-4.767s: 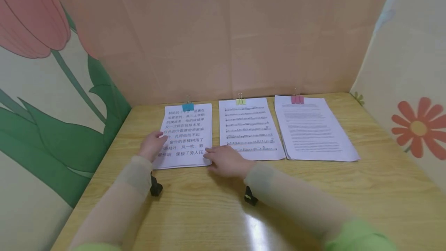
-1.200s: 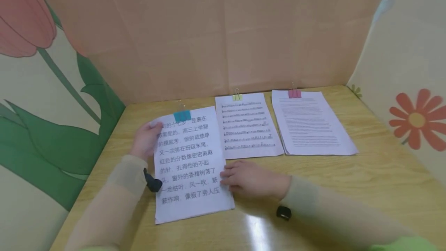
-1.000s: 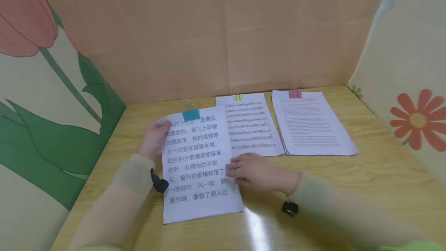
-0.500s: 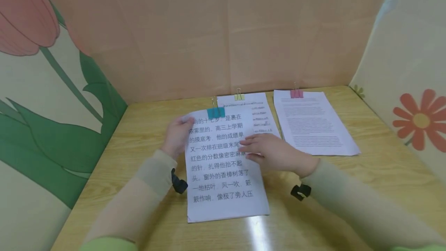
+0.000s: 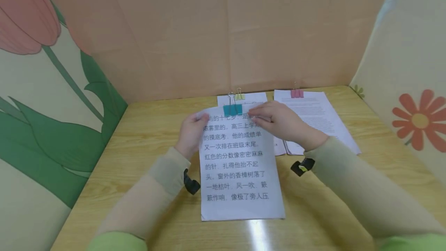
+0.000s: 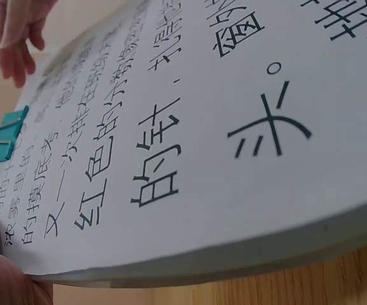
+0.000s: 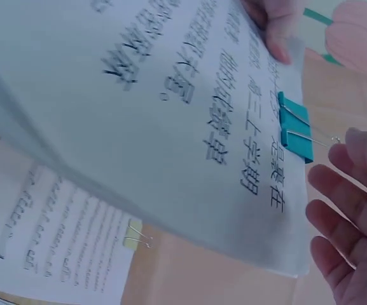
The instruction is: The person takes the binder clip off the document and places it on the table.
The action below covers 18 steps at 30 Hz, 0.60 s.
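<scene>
A stack of printed paper (image 5: 237,165) with large Chinese characters is held up over the table, its top edge clamped by a teal binder clip (image 5: 232,110). My left hand (image 5: 191,133) grips the stack's upper left edge, thumb on the front sheet, as the left wrist view also shows. Close to the clip, my right hand (image 5: 283,121) hovers in front of the upper right corner. In the right wrist view its fingers (image 7: 339,203) are spread loosely beside the clip's wire handles, holding nothing. The stack covers much of the sheet music behind it.
Behind the held stack lies sheet music (image 7: 62,235) with a yellow binder clip (image 5: 239,96). To its right is a stack of small-print pages (image 5: 310,119) with a pink binder clip (image 5: 297,93). All lie on a wooden table (image 5: 146,127) against a plain back wall.
The paper stack with the teal clip was lifted from the table's left side and carried right, now overlapping the sheet music. My right hand has risen from its right edge toward the clip.
</scene>
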Available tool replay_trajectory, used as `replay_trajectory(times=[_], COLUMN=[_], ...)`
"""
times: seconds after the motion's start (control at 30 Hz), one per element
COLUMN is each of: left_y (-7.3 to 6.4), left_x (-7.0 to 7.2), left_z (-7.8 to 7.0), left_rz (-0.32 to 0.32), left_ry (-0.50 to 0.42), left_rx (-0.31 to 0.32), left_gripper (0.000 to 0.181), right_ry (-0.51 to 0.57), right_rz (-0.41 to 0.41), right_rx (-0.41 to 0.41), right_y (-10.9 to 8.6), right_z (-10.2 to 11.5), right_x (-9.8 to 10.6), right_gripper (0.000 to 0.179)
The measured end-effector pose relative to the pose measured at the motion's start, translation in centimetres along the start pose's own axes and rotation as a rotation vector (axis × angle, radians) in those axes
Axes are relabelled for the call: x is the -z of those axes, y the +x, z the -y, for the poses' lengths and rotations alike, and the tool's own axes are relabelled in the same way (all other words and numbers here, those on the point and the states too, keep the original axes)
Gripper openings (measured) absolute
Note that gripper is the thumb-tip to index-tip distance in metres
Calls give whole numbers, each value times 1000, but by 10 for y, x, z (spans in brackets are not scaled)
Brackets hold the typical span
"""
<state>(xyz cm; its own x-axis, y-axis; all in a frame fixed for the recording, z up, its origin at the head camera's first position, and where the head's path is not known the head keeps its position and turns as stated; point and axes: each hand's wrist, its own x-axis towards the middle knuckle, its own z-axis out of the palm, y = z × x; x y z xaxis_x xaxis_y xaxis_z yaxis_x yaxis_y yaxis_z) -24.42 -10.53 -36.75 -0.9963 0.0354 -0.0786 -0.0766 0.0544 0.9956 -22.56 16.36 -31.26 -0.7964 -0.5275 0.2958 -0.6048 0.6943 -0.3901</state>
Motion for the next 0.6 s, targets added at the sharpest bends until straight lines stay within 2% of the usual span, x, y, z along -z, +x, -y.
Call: replay_trajectory(times=[0.17,0.27,0.43,0.6], left_y=[-1,-1,-4,-8], left_x=[-8,-10,-13,-15], left_z=[-3,-4,-5,-7], left_rz=[5,5,23,38], left_ry=[-35,-50,-36,-27], left_rx=[3,5,-17,-57], left_gripper=[32,34,36,37], right_ry=[110,170,175,184], right_rz=[-71,-73,-19,86], right_rx=[-122,-189,-250,-306], right_y=[12,22,40,55], right_z=[3,4,1,1], right_x=[11,16,23,31], right_gripper=[33,36,47,69])
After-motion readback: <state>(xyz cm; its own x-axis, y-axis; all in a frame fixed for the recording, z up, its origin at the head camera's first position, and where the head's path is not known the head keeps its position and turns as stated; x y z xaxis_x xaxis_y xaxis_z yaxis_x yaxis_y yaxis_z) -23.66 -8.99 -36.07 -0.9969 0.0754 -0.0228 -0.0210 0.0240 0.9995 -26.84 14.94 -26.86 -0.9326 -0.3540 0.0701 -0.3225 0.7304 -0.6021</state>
